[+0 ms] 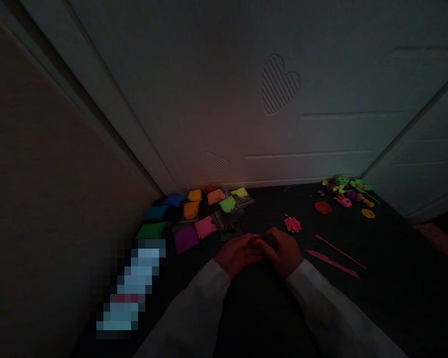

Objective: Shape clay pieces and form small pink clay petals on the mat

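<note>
My right hand [285, 253] is curled round a small dark lump of clay [270, 240], which shows between its thumb and forefinger. Palm up, my left hand [239, 254] reaches in from the other side with fingers stretched out, its fingertips meeting the right hand. Just beyond the right hand lies a pink clay flower [292, 224]. A pink clay knife [332, 263] and a thin pink stick tool [340, 251] rest to its right. The dim light hides fine detail between the fingers.
Several bags of coloured clay, among them purple [185, 239], pink [206, 227] and green [151, 230], lie at the left. A blurred bright screen [134, 283] is nearer. Small clay pieces [345, 189] and a red lump [323, 207] sit at the back right, before a white panel [242, 129].
</note>
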Available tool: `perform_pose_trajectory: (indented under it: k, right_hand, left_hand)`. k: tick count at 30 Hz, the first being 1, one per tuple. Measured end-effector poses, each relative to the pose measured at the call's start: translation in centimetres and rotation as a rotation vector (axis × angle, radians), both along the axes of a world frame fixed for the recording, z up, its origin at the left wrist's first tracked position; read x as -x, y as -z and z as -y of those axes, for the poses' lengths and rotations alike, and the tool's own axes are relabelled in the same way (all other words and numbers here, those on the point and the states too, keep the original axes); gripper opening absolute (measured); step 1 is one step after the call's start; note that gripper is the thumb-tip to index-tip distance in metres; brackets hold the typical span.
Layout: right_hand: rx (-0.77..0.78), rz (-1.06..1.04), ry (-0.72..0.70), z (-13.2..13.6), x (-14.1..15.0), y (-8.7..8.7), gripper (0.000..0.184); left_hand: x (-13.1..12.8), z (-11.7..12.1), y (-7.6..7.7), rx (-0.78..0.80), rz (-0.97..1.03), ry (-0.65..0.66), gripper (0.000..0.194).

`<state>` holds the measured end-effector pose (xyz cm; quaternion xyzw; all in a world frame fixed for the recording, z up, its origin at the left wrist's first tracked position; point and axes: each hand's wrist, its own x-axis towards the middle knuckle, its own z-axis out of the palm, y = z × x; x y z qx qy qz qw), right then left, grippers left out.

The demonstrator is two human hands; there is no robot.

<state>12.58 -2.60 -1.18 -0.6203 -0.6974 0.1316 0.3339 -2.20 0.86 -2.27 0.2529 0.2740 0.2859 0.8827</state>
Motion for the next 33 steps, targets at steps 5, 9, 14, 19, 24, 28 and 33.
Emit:
perform_pose_trajectory:
  k: [5, 9, 14, 19, 24, 28, 33]
  right_hand:
    - [-0.037, -0.014, -0.098, 0.0, 0.4, 0.7, 0.018]
    - [-0.012, 0.001, -0.115, 0.0, 0.5, 0.8, 0.031]
    - [0.013, 0.065, -0.124, -0.1, 0.8, 1.3, 0.038]
    - [-0.049, 0.045, -0.088, -0.1, 0.8, 1.4, 0.028]
    - [-0.077, 0.004, -0.079, -0.1, 0.7, 1.1, 0.029]
    - [-0.084, -0.059, -0.093, 0.0, 0.7, 0.7, 0.029]
    - [-0.065, -0.135, -0.097, 0.1, 0.7, 0.5, 0.025]
  left_hand:
    - [-0.2, 0.3, 0.1, -0.110, 0.030, -0.041, 0.034]
    - [-0.3, 0.5, 0.3, -0.196, -0.008, -0.087, 0.044]
    - [-0.2, 0.2, 0.3, -0.457, -0.186, -0.206, 0.059]
    - [-0.1, -0.3, 0.5, -0.466, -0.288, -0.339, 0.040]
    - [0.0, -0.7, 1.1, -0.521, -0.387, -0.401, 0.022]
    - [0.2, -1.2, 1.4, -0.422, -0.392, -0.467, 0.021]
    - [0.3, -1.2, 1.2, -0.322, -0.369, -0.435, 0.027]
